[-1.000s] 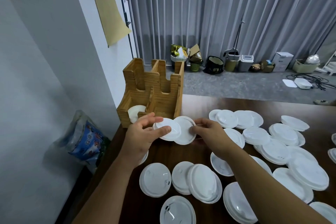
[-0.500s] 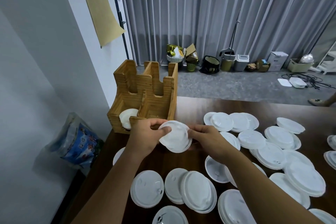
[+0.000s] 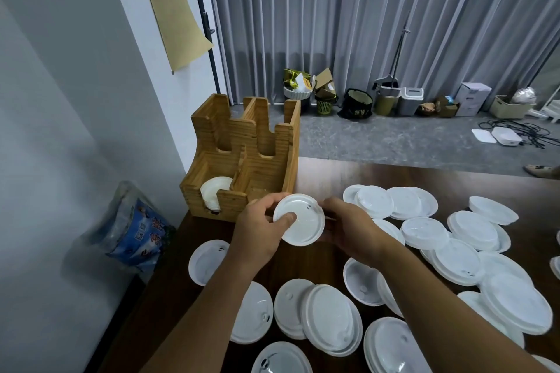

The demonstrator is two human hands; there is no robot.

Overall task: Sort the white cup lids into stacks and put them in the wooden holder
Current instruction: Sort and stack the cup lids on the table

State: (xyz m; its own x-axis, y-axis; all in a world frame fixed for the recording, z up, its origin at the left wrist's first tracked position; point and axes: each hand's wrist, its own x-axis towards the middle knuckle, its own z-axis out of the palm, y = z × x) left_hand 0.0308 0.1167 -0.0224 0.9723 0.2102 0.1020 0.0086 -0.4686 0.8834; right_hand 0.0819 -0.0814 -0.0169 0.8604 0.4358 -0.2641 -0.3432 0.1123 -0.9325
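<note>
Item: white lid (image 3: 300,219), held between both hands just in front of the wooden holder (image 3: 242,157). It is pinched by the left hand (image 3: 257,232), thumb on its face, and gripped at its far edge by the right hand (image 3: 348,228). Loose lids (image 3: 330,318) are scattered on the bench (image 3: 315,260) below and right of the hands. A small stack (image 3: 213,192) is seen in the holder's front-left compartment.

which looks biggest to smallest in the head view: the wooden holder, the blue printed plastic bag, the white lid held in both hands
1. wooden holder
2. blue printed plastic bag
3. white lid, held by the left hand and right hand

Holder and bag look close, and the bag sits lower and further away, so that order is unsure.
</note>
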